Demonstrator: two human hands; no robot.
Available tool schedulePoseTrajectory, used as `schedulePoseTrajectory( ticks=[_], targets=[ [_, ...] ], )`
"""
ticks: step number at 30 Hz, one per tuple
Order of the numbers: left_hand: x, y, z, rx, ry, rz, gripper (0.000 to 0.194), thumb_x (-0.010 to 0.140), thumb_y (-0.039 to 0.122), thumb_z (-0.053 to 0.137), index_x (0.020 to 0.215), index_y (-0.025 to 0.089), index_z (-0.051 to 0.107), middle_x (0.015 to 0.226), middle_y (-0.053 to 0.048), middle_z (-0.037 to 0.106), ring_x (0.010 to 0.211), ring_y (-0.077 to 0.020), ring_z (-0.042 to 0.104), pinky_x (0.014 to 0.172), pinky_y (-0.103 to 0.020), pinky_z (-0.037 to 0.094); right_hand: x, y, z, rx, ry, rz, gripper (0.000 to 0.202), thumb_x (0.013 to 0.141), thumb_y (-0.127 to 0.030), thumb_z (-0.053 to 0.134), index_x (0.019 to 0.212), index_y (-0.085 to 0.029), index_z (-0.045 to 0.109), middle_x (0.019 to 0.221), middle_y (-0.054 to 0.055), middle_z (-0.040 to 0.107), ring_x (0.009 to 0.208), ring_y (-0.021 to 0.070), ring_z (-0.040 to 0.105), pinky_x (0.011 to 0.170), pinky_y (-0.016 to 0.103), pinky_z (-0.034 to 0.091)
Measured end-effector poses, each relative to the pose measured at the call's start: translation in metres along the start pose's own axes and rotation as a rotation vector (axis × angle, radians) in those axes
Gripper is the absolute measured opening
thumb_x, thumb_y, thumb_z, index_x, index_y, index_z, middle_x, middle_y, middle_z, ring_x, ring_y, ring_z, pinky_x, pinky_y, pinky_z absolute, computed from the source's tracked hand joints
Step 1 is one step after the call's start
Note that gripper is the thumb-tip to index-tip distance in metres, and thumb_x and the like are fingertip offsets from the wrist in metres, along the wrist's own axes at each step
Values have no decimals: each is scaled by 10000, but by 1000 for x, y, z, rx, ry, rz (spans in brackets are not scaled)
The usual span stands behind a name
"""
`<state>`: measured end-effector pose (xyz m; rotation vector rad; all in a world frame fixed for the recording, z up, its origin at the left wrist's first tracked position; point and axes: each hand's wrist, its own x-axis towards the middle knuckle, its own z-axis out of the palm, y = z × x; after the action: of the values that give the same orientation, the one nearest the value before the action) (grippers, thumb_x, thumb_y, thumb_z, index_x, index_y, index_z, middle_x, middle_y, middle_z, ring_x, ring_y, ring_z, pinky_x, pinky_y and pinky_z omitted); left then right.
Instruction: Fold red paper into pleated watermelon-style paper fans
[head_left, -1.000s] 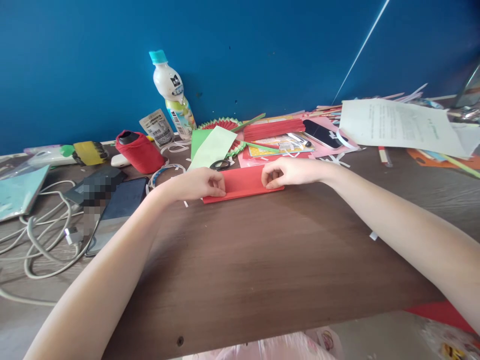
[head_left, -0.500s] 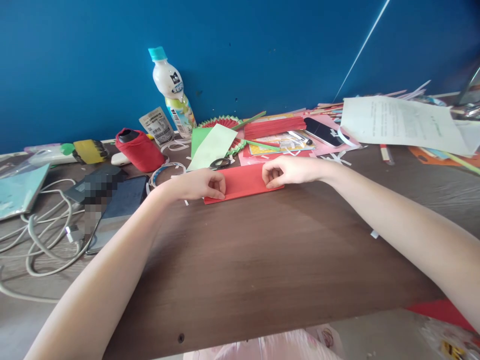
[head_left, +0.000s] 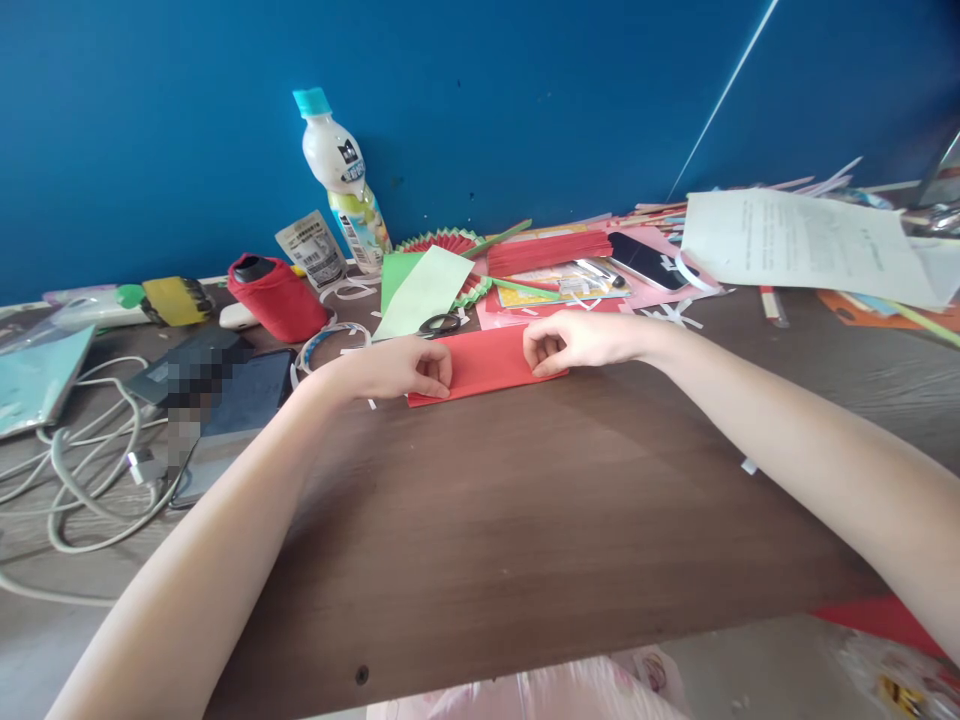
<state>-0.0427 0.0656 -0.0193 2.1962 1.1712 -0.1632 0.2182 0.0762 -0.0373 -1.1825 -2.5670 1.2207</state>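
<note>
We have red paper [head_left: 487, 360] on the table [head_left: 525, 510] | our left hand [head_left: 421, 368] and right hand [head_left: 571, 342] pinch its near edge, toward either end | likely light, bendy, easily creased — we'd best grip both ends gently

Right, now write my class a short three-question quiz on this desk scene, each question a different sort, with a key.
1. True or false: the left hand and right hand both touch the red paper.

2. Choose one: the bottle has a cap that is
A red
B turquoise
C yellow

3. Fill the gap: in the picture, the printed white sheet lies to the ____ of the bottle.

Key: 1 true; 2 B; 3 right.
</note>
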Motion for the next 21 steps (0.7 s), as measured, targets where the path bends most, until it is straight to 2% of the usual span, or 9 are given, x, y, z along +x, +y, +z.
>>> schedulePoseTrajectory(
  ticks=[5,8,11,14,18,21],
  targets=[
    [0,-1,1,25,-14,4,156,698,337,553,733,186,539,642,25,524,565,-98,442,501,-208,315,0,0,0,-19,0,0,141,711,-320,603,742,-191,555,719,-5,561,602,110,469,551,253,335],
    [0,0,2,24,-7,25,203,709,334,539,860,198,522,704,14,532,619,-117,466,523,-210,341,0,-1,1,-34,6,-3,144,716,-323,597,741,-189,550,736,2,553,606,111,453,551,255,332],
    [-2,4,2,42,3,100,270,720,295,519,974,209,489,865,-10,531,752,-138,490,616,-215,379,-1,-5,3,-44,21,-28,144,724,-307,588,798,-189,554,833,24,555,651,123,450,576,261,342],
    [-4,8,2,95,-17,158,277,747,254,478,1019,230,524,984,-23,467,866,-149,473,748,-229,376,-1,-9,4,-76,21,-87,175,740,-260,560,903,-198,566,933,44,542,725,143,450,631,271,361],
    [-5,9,2,122,-60,162,365,768,235,448,1116,305,532,909,-4,398,844,-140,451,800,-238,357,-1,-13,5,-155,-29,-151,323,776,-210,484,1074,-247,603,989,55,497,808,166,452,713,297,364],
    [-5,9,2,90,-75,162,400,771,237,449,1156,314,525,919,-4,397,859,-142,446,814,-230,351,-1,-11,4,-196,-51,-161,352,805,-221,442,1102,-275,623,1000,66,463,836,178,447,722,308,367]
  ],
)
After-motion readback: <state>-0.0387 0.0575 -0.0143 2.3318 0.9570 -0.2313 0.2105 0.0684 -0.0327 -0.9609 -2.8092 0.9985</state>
